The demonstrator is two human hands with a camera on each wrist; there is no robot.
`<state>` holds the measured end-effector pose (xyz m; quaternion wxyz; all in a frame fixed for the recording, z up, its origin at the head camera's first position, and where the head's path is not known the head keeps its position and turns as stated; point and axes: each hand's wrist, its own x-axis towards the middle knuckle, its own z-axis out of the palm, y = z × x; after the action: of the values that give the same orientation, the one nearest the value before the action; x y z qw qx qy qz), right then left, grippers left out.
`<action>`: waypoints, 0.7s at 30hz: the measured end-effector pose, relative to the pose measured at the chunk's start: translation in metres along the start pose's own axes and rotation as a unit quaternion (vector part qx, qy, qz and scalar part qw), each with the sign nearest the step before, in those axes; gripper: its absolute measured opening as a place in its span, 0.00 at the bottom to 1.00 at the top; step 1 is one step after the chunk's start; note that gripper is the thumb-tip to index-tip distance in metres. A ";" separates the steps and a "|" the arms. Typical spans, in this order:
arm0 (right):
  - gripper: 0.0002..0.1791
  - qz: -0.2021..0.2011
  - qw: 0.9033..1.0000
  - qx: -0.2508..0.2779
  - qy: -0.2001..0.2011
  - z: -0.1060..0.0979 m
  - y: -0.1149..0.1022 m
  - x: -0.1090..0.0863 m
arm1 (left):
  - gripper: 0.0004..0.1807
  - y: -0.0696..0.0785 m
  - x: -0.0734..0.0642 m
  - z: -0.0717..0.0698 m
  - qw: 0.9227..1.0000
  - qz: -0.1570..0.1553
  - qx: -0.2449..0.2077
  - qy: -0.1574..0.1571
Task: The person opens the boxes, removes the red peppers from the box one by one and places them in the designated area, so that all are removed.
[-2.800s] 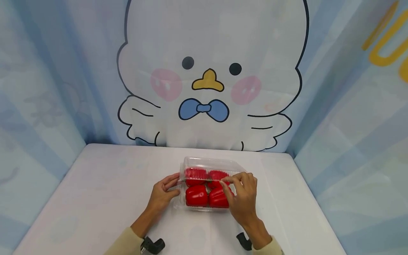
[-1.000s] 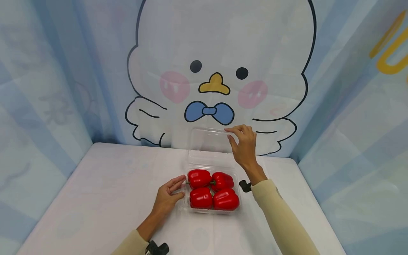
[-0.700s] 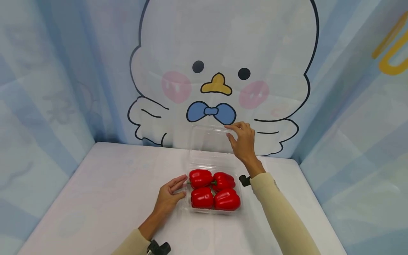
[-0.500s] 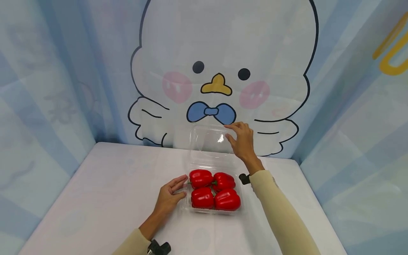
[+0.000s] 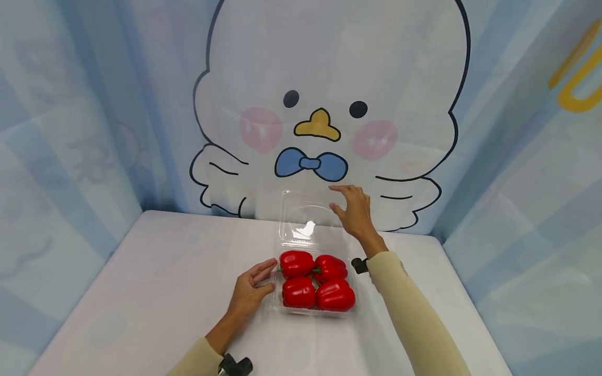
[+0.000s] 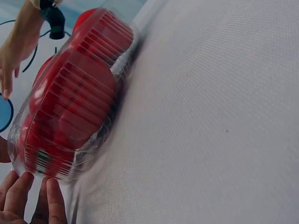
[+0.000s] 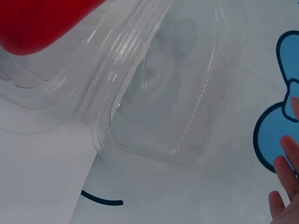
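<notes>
At your left, your left hand (image 5: 249,287) lies beside the end of a clear, rectangular plastic clamshell box (image 5: 320,314), fingers loosely extended and fingertips touching its left wall, gripping nothing. The box sits on the white cloth-covered table (image 5: 164,287), roughly midway between the far left and far right corners, its long axis running left to right, almost parallel to the far edge. In it lie four glossy red bell peppers, two by two: the far left pepper (image 5: 295,264) and near left pepper (image 5: 299,292), then the far right pepper (image 5: 331,268) and near right pepper (image 5: 336,295). The stems of the far pair point left. The clear hinged lid (image 5: 305,230) rises from the box's far side, tilted open towards the far edge. Rightmost, your right hand (image 5: 356,211) hovers near the lid's upper right corner, thumb and index finger spread apart, pinching nothing.
</notes>
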<state>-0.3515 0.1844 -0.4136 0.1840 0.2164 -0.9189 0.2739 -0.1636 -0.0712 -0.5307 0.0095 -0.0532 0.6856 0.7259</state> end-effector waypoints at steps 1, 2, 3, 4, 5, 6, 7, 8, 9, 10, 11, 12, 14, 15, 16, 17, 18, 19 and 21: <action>0.27 0.000 1.000 0.003 0.001 -0.001 -0.001 -0.002 | 0.32 -0.001 0.000 0.000 1.000 0.000 0.000 -0.001; 0.27 -0.001 1.000 0.007 0.003 -0.002 -0.003 -0.005 | 0.32 -0.001 0.001 -0.001 1.000 0.003 0.001 -0.001; 0.27 -0.003 1.000 0.011 0.006 -0.004 -0.004 -0.007 | 0.32 -0.001 0.001 -0.001 1.000 0.003 0.000 -0.001; 0.27 -0.005 1.000 0.016 0.008 -0.006 -0.006 -0.010 | 0.32 -0.002 0.001 -0.001 1.000 0.004 -0.001 0.000; 0.27 -0.007 1.000 0.021 0.011 -0.008 -0.009 -0.013 | 0.32 -0.002 0.002 -0.001 1.000 0.004 -0.001 0.000; 0.27 -0.009 1.000 0.026 0.013 -0.010 -0.011 -0.016 | 0.32 -0.002 0.002 -0.001 1.000 0.005 0.001 -0.001; 0.27 -0.011 0.999 0.033 0.015 -0.012 -0.013 -0.020 | 0.33 -0.002 0.002 -0.001 1.000 0.005 0.001 -0.001; 0.28 -0.012 0.999 0.042 0.017 -0.015 -0.016 -0.024 | 0.33 -0.002 0.001 -0.001 1.000 0.005 0.002 -0.001; 0.28 -0.011 0.999 0.050 0.018 -0.017 -0.018 -0.028 | 0.33 -0.002 0.001 -0.001 1.000 0.005 0.003 -0.001; 0.28 -0.010 0.998 0.057 0.019 -0.020 -0.021 -0.033 | 0.33 -0.002 0.001 -0.002 1.000 0.004 0.005 -0.001; 0.28 -0.009 0.998 0.064 0.021 -0.022 -0.023 -0.038 | 0.33 -0.002 0.001 -0.002 1.000 0.004 0.005 -0.002; 0.29 -0.007 0.997 0.072 0.022 -0.024 -0.025 -0.042 | 0.33 -0.001 0.001 -0.002 1.000 0.004 0.005 -0.002; 0.30 0.000 0.997 0.077 0.022 -0.027 -0.028 -0.052 | 0.33 -0.001 0.000 -0.002 1.000 0.003 0.004 -0.004; 0.31 0.004 0.997 0.077 0.021 -0.028 -0.028 -0.056 | 0.33 0.000 -0.001 -0.002 1.000 0.004 0.003 -0.004; 0.32 0.009 0.997 0.076 0.020 -0.029 -0.029 -0.061 | 0.33 0.000 -0.001 -0.002 1.000 0.004 0.002 -0.005; 0.33 0.013 0.997 0.076 0.018 -0.030 -0.029 -0.065 | 0.33 0.000 -0.001 -0.002 1.000 0.004 0.001 -0.005; 0.34 0.019 0.997 0.075 0.017 -0.030 -0.029 -0.070 | 0.33 0.001 -0.002 -0.002 1.000 0.005 0.000 -0.005; 0.35 0.025 0.997 0.073 0.016 -0.031 -0.029 -0.074 | 0.33 0.001 -0.002 -0.002 1.000 0.005 0.000 -0.006; 0.36 0.035 0.997 0.073 0.015 -0.034 -0.031 -0.084 | 0.33 0.002 -0.004 -0.002 1.000 0.005 0.001 -0.009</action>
<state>-0.2584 0.2059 -0.4122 0.1714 0.1928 -0.9006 0.3499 -0.1600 -0.0730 -0.5282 0.0117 -0.0432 0.6862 0.7260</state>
